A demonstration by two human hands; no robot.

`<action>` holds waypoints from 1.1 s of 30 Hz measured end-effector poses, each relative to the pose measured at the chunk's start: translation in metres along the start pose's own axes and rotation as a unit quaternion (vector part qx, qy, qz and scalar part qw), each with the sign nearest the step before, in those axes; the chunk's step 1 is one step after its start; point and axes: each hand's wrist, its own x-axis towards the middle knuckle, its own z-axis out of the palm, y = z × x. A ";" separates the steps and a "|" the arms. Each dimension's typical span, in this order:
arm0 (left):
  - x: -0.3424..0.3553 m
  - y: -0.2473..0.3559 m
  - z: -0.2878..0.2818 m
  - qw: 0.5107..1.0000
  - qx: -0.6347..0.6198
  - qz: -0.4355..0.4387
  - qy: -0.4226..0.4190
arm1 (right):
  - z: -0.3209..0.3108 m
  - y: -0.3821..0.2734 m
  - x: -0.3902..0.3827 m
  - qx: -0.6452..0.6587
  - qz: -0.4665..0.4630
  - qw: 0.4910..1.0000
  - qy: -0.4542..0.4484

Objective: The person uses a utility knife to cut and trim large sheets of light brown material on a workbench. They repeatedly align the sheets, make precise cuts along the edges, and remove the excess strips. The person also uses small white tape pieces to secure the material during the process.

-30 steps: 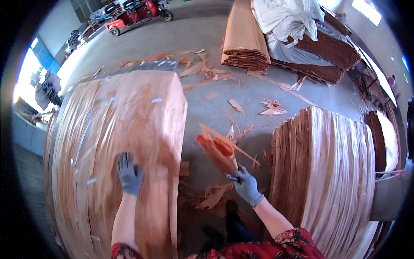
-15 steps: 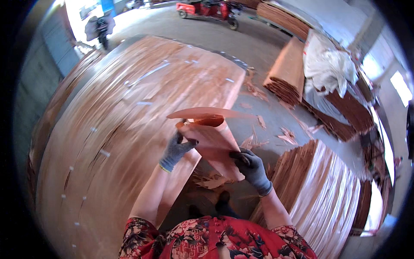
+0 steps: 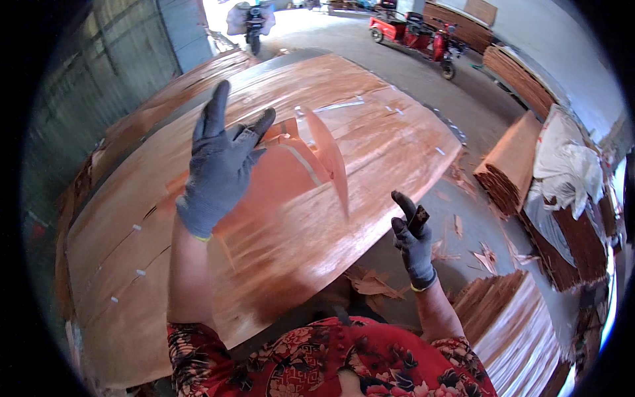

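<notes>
Single head view, looking down, close over hands [image 3: 221, 165].

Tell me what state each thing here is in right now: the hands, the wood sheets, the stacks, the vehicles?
Left hand: grey glove, raised, fingers spread, holding nothing.
Right hand: grey glove, raised, small dark object pinched at the thumb.
Thin reddish veneer piece: curled, blurred, above the pile.
Large flat veneer pile: stacked flat.
Veneer stack by white sacks: stacked.
Red three-wheeled cart: parked.

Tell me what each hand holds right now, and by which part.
Left hand is open, beside a thin reddish wood veneer sheet, grip unclear. Right hand pinches a small dark object between thumb and fingers.
</notes>
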 end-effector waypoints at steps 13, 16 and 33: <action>0.008 -0.020 -0.012 0.950 -0.212 -0.226 -0.040 | 0.028 0.010 0.112 0.110 -0.121 0.962 -0.220; 0.015 0.002 -0.006 0.969 -0.134 -0.201 -0.056 | 0.042 0.007 0.130 0.173 -0.134 0.926 -0.306; -0.004 0.041 -0.002 0.964 0.102 -0.236 -0.071 | 0.071 -0.004 0.131 -0.068 -0.273 0.939 -0.197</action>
